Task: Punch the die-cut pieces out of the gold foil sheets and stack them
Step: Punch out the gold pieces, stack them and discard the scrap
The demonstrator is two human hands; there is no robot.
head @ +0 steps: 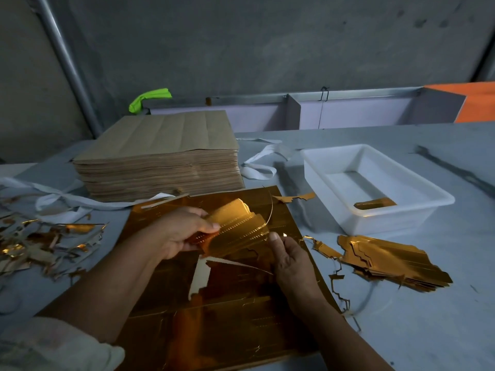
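A: Task thing, where?
B: Die-cut piece (235, 226), gold, lifted just above the gold foil sheet (219, 311), which lies flat on the table (428, 330).
A: Grips?
B: Left hand (176, 234) pinches the piece's left end, thumb on top, fingers curled under. Right hand (289, 258) pinches its lower right edge between thumb and curled fingers.
A: Stack?
B: Stack of punched pieces (388, 261) lies right of the sheet, apart from it, thin scrap strips (337, 287) between.
A: Around that?
B: White tray (401, 218) behind the stack, one gold piece inside. Brown sheet pile (160, 156) touches the sheet's far edge. Scrap heap (40, 245) far left.
A: Edges, room?
B: Sheet's near edge runs out of frame. Bare table near right of the stack.
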